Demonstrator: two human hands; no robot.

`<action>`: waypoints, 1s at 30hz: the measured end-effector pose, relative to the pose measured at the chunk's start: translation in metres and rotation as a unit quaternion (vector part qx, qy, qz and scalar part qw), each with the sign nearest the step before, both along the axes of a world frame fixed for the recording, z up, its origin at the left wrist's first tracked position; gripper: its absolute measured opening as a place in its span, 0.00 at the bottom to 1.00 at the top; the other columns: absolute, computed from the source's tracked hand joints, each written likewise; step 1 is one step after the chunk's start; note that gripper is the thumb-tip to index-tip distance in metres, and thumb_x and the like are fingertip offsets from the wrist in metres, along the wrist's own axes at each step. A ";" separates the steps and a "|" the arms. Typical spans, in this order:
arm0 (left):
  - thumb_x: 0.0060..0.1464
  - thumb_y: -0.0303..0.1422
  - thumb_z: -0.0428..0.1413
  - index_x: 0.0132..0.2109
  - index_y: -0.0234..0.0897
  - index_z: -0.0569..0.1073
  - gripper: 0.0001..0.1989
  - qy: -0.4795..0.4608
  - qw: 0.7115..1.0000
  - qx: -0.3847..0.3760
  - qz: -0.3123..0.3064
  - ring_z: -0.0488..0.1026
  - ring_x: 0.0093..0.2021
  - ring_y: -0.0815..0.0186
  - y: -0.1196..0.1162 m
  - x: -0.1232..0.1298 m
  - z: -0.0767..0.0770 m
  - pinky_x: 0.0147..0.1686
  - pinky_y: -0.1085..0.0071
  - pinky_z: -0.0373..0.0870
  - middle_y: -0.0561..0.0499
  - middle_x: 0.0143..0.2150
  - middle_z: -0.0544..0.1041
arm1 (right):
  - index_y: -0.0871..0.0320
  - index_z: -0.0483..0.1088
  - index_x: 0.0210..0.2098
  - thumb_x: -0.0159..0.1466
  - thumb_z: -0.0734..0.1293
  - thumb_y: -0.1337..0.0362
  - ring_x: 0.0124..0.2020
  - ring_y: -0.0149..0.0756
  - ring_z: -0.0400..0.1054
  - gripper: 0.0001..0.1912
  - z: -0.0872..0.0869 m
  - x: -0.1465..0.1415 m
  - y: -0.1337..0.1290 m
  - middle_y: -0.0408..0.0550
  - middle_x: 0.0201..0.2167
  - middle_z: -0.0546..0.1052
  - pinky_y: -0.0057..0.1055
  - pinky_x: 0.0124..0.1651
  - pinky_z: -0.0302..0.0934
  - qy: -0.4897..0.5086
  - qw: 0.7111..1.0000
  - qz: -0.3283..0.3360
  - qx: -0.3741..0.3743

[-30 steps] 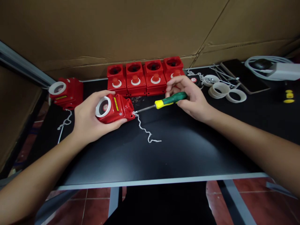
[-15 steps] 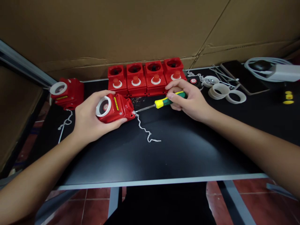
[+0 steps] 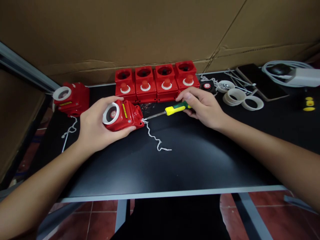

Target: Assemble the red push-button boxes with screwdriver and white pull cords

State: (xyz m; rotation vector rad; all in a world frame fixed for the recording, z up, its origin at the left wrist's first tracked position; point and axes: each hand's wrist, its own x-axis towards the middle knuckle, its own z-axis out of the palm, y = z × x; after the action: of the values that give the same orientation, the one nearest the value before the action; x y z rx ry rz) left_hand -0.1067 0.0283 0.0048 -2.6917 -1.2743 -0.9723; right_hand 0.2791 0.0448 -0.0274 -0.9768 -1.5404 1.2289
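Observation:
A red housing with a white ring (image 3: 122,116) lies on its side on the black table, and my left hand (image 3: 96,125) is wrapped round its ringed end. My right hand (image 3: 202,106) grips a yellow and green screwdriver (image 3: 175,108) by the back of its handle. The screwdriver's tip touches a screw at the housing's right corner. From that same corner a white cord (image 3: 155,137) trails over the table.
Several red units (image 3: 145,85) stand in a row at the back. Another red housing (image 3: 75,98) sits at the left. White rings (image 3: 252,103), cable ties, a phone (image 3: 260,81) and a white charger with cable (image 3: 302,77) lie at the right.
The fingers of my right hand have shifted on the screwdriver handle, and the handle has turned. My left hand and the housing have stayed in place.

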 end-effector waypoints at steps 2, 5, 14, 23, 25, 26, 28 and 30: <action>0.72 0.59 0.72 0.74 0.52 0.77 0.34 0.001 1.000 0.000 0.001 0.92 0.61 0.47 0.000 0.000 0.000 0.63 0.48 0.91 0.49 0.68 0.89 | 0.56 0.82 0.46 0.73 0.80 0.29 0.22 0.24 0.64 0.34 -0.001 -0.001 0.001 0.41 0.33 0.75 0.26 0.21 0.55 -0.005 1.000 -0.013 0.016; 0.72 0.58 0.72 0.74 0.52 0.76 0.33 0.001 1.000 -0.001 0.001 0.92 0.62 0.48 0.000 -0.001 0.000 0.64 0.49 0.91 0.49 0.68 0.89 | 0.55 0.81 0.50 0.74 0.81 0.33 0.23 0.24 0.63 0.30 -0.006 -0.001 0.005 0.40 0.34 0.76 0.28 0.25 0.60 0.005 0.998 -0.006 0.058; 0.71 0.57 0.72 0.74 0.53 0.75 0.33 0.007 1.000 -0.006 0.005 0.91 0.62 0.46 0.000 0.000 0.002 0.64 0.46 0.91 0.49 0.68 0.89 | 0.53 0.79 0.58 0.71 0.87 0.45 0.41 0.34 0.77 0.28 -0.012 0.004 0.008 0.46 0.48 0.80 0.30 0.42 0.79 0.034 0.993 0.028 0.107; 0.70 0.63 0.72 0.73 0.55 0.76 0.35 0.000 1.000 -0.018 0.015 0.91 0.62 0.47 0.000 0.000 0.002 0.64 0.47 0.91 0.51 0.68 0.89 | 0.52 0.78 0.54 0.78 0.73 0.26 0.20 0.25 0.67 0.34 -0.009 -0.001 -0.001 0.38 0.33 0.73 0.24 0.17 0.57 -0.007 1.000 -0.025 0.001; 0.70 0.61 0.72 0.74 0.54 0.76 0.35 0.002 1.000 -0.012 0.011 0.91 0.62 0.46 0.000 -0.001 0.001 0.64 0.46 0.91 0.50 0.68 0.90 | 0.53 0.79 0.50 0.74 0.76 0.26 0.19 0.23 0.64 0.35 -0.008 -0.003 0.000 0.38 0.33 0.72 0.25 0.17 0.55 -0.006 0.999 -0.041 0.004; 0.70 0.60 0.72 0.75 0.54 0.76 0.35 0.003 1.000 -0.008 0.009 0.92 0.62 0.46 0.000 -0.001 0.001 0.64 0.46 0.92 0.50 0.68 0.90 | 0.53 0.79 0.50 0.72 0.79 0.27 0.20 0.22 0.64 0.35 -0.007 -0.004 0.000 0.39 0.35 0.74 0.25 0.18 0.56 0.002 0.999 -0.043 0.007; 0.70 0.59 0.72 0.75 0.53 0.77 0.35 0.004 1.000 -0.004 0.006 0.92 0.62 0.45 0.000 -0.001 0.001 0.64 0.47 0.92 0.49 0.68 0.90 | 0.51 0.78 0.52 0.71 0.83 0.31 0.21 0.23 0.66 0.32 -0.007 -0.005 0.002 0.39 0.38 0.76 0.27 0.19 0.58 0.019 0.999 -0.043 0.010; 0.71 0.58 0.72 0.75 0.54 0.77 0.34 0.003 1.000 -0.005 0.002 0.92 0.62 0.46 0.000 0.000 0.001 0.64 0.46 0.92 0.50 0.68 0.89 | 0.50 0.78 0.54 0.72 0.84 0.37 0.23 0.25 0.67 0.28 -0.007 -0.005 0.004 0.39 0.38 0.76 0.28 0.22 0.62 0.039 0.999 -0.034 0.013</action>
State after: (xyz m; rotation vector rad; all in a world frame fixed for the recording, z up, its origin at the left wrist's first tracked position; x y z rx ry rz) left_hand -0.1069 0.0283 0.0055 -2.6965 -1.2849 -0.9589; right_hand 0.2740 0.0491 -0.0341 -0.9465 -1.4464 1.1835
